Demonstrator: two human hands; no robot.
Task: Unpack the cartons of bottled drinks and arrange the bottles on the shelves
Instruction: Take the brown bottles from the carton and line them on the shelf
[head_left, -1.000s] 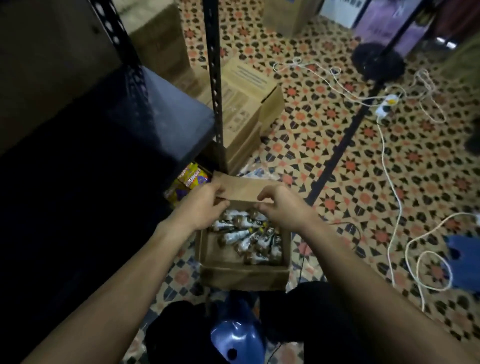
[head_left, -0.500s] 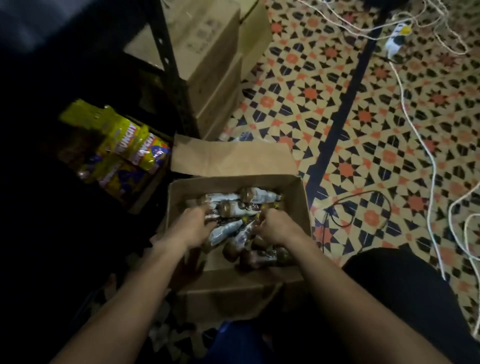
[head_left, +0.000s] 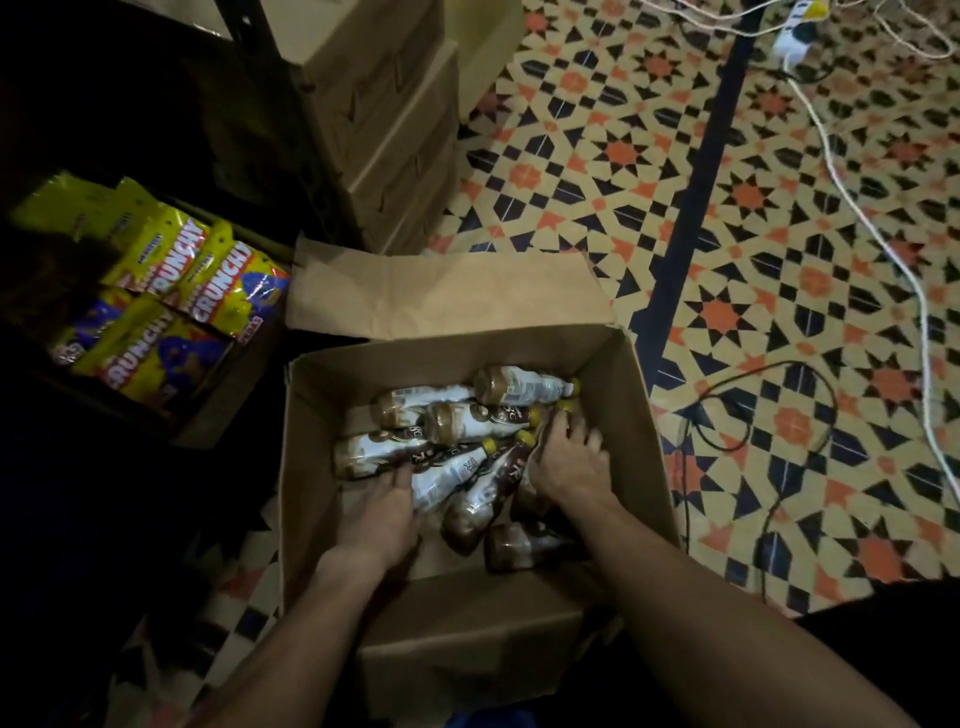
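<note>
An open brown carton (head_left: 311, 467) stands on the floor right in front of me, its far flap (head_left: 441, 291) folded back. Several small bottles of brown drink (head_left: 519, 387) with white labels and yellow caps lie jumbled inside. Both my hands are down in the carton. My left hand (head_left: 382, 514) touches the bottles at the left of the pile, and its fingertips are partly hidden under them. My right hand (head_left: 569, 462) lies palm down with fingers spread over the bottles at the right. The dark shelf unit with its black post (head_left: 280, 104) rises at the upper left.
Yellow snack bags (head_left: 197, 280) sit in a low box on the left. Closed cartons (head_left: 395, 119) are stacked behind the shelf post. White cables (head_left: 857, 218), a power strip (head_left: 795, 31) and a black cable (head_left: 779, 493) lie on the patterned tile floor at right.
My hands left the far flap and went down into the carton among the bottles. The view dropped and moved closer to the carton.
</note>
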